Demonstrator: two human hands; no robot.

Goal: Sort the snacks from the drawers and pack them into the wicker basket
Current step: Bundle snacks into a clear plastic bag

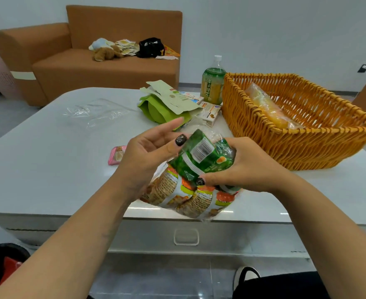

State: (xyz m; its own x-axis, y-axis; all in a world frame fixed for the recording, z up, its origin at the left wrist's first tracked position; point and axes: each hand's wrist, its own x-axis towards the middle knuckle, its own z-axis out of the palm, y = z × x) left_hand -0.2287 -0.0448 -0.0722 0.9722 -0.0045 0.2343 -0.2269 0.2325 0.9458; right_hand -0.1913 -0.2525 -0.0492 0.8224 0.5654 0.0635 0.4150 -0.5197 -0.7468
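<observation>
head | right hand (pixel 240 167) grips green barcoded snack pack (pixel 201 157) | left hand (pixel 149 152) open

- A plain pale wall (pixel 264 29) runs across the far side.
- A brown sofa (pixel 87 59) stands far left against it.
- A glossy white table (pixel 48 152) fills the middle.
- Grey floor (pixel 3 117) shows at left.

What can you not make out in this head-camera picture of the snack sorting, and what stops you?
- Orange snack packs, head view: their tops are covered by both hands and the green packet.
- Yellow bag in the wicker basket: its lower part is behind the near wall.
- Bottle label: print too small.
- Right hand fingers: behind the packet.
</observation>
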